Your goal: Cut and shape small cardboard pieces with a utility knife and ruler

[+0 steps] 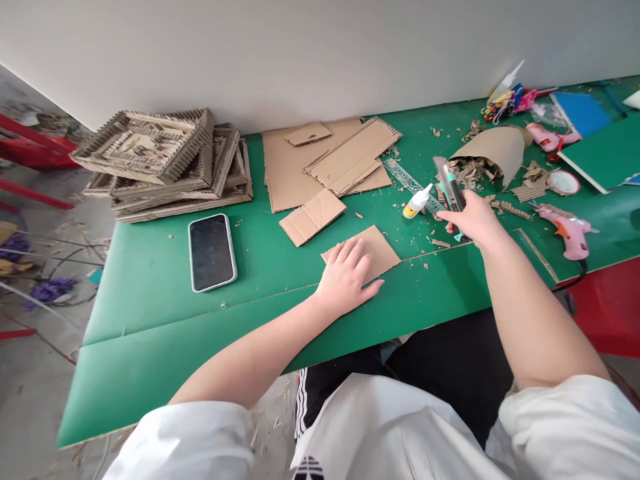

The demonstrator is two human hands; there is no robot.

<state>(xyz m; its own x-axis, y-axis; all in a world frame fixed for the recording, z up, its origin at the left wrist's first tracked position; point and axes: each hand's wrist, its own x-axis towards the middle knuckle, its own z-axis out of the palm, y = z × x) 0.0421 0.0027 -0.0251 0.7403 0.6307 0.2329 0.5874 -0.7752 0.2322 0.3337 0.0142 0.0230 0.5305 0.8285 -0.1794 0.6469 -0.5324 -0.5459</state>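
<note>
My left hand (345, 275) lies flat, fingers spread, on a small cardboard piece (381, 252) near the table's front part. Raised over the table on the right, my right hand (473, 217) is closed around a black and teal utility knife (453, 192), its upper end pointing away from me. Just left of that hand stands a small white glue bottle (417, 202) with a yellow label. A clear ruler (407, 179) runs behind the bottle, partly covered by it. Beyond my left hand rests a creased cardboard piece (313, 217).
Larger cardboard sheets (285, 170) lie toward the wall. Corrugated cardboard frames (165, 160) are stacked at the left, behind a phone (213, 253). To the right are a pink glue gun (567, 230), a roll of tape (563, 181), and a curved cardboard piece (493, 150) with scraps.
</note>
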